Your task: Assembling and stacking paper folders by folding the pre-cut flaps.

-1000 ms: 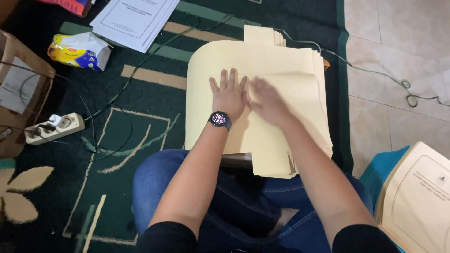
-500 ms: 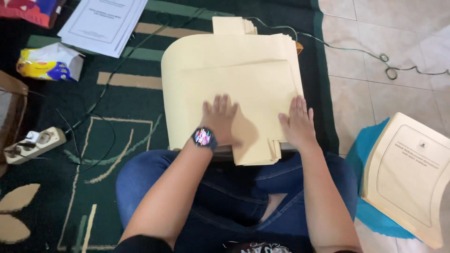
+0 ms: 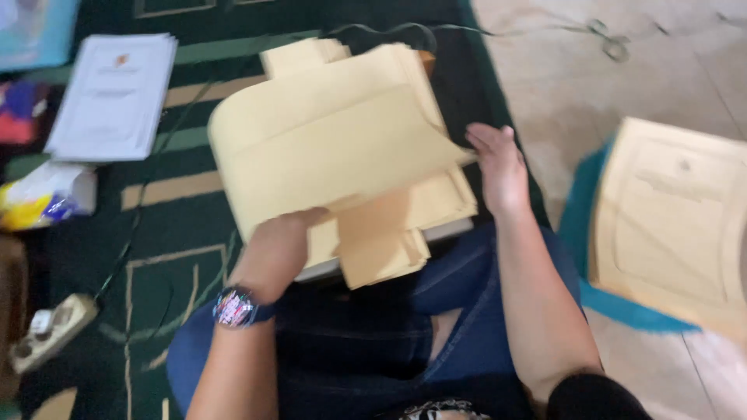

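Observation:
A large tan paper envelope lies lifted over a stack of similar tan envelopes in front of my knees. My left hand, with a watch on the wrist, grips the envelope's near edge from underneath, fingers hidden by the paper. My right hand rests with fingers together at the envelope's right corner, touching the stack's right edge. I sit cross-legged in blue jeans on a dark green carpet.
A stack of white printed sheets lies at the upper left. A plastic packet and a power strip with cables sit at the left. More tan envelopes on a blue folder lie on the tiled floor to the right.
My left hand went from pressing flat on the stack to gripping and lifting the top envelope's near edge. My right hand moved out to the stack's right edge. The view shifted left.

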